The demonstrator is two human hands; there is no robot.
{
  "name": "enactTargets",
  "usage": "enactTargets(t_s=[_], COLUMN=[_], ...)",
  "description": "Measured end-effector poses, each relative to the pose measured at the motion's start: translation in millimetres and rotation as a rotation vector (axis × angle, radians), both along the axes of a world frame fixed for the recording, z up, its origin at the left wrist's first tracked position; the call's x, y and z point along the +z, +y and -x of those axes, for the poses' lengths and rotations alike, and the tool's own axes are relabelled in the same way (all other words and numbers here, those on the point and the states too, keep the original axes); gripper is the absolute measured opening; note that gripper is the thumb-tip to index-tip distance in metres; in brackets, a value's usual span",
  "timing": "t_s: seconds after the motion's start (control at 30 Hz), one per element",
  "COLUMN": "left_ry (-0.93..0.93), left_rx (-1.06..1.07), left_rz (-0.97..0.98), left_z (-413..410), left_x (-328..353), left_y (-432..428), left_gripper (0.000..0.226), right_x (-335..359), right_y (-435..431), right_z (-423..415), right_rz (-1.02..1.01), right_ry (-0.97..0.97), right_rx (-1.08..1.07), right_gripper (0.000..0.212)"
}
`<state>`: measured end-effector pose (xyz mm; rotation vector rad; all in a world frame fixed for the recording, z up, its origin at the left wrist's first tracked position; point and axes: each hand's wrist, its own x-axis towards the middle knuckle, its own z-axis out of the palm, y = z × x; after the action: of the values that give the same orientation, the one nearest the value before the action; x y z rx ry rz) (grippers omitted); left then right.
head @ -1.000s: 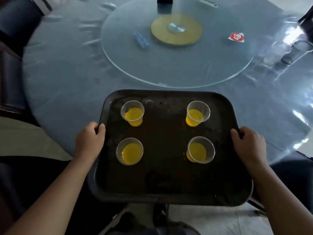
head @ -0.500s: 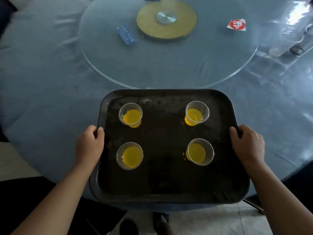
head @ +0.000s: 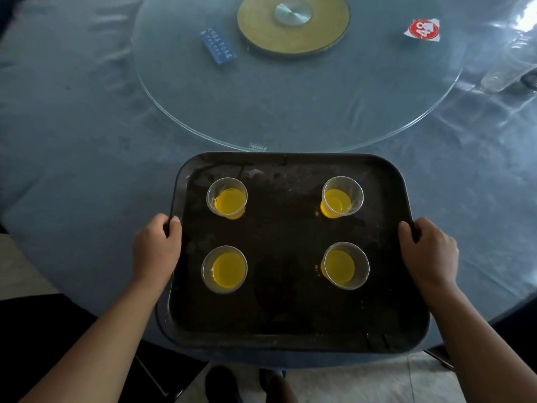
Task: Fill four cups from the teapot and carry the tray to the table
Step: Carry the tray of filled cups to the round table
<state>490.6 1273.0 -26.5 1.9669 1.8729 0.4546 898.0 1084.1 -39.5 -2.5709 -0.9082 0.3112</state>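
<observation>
Head view looks down on a round bench (head: 87,141) covered in blue-grey cloth under a clear, wrinkled plastic film. It fills the space ahead of both hands. Pale floor (head: 348,382) shows below the bench's near edge, between the forearms.

Well beyond the hands a round clear glass turntable (head: 290,112) lies on the bench, with a gold disc hub (head: 293,27) at its middle. A small blue rectangular label (head: 218,43) sits forward of the left hand, just beside the hub. A red-and-white sticker (head: 422,29) sits far forward of the right hand.

Between the hands is a black rectangular plastic tray (head: 290,157) with rounded corners. Its far rim is just short of the turntable's edge, and its near rim reaches out past the bench edge. Whether it rests on the bench I cannot tell.

The left hand (head: 157,251) grips the tray's left rim and the right hand (head: 428,251) grips the right rim. Each thumb is hooked over the rim, and the fingers are hidden underneath.

Four clear plastic cups stand upright and well apart on the tray, each partly filled with yellow liquid:
- far-left cup (head: 226,197)
- far-right cup (head: 342,196)
- near-left cup (head: 224,269), just inside the left hand
- near-right cup (head: 345,265)
</observation>
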Motion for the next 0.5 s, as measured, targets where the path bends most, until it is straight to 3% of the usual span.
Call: enactTargets(t_s=[0.5], left_ry=[0.024], left_rx=[0.009], left_rz=[0.027], left_z=[7.1], left_x=[-13.5], left_y=[-4.5], left_gripper=[0.036], right_x=[-7.4], right_y=[1.0], right_z=[9.8], right_rz=[0.011], right_ry=[0.02], right_rx=[0.004], right_gripper=[0.034])
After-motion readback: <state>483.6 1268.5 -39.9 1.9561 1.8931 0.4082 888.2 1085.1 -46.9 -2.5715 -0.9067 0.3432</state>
